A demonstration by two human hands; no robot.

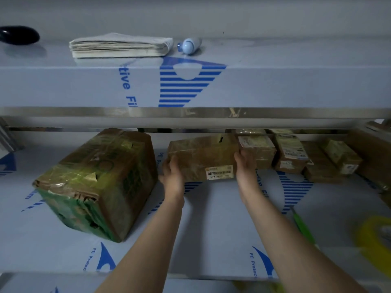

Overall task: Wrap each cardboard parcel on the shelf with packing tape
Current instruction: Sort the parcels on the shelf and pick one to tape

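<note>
While our arms stretch into the lower shelf (211,225), our left hand (172,174) and right hand (244,163) clasp opposite ends of a flat cardboard parcel (203,159). It lies far back, between a large taped box (101,180) and smaller parcels (260,151). We judge it best drawn forward level, towards the yellow tape roll (374,235), without dragging its neighbours.

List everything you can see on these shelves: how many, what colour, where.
big box: one, brown under greenish tape, lower shelf left
flat parcel: one, brown, lower shelf middle
small parcels: several, brown, lower shelf right
tape roll: one, yellow, blurred, far right
paper stack: one, whitish, upper shelf
bottle: one, pale blue, beside the stack
dark object: one, black, upper shelf left
left hand: one, bare, grips the flat parcel's left end
right hand: one, bare, grips its right end
</note>
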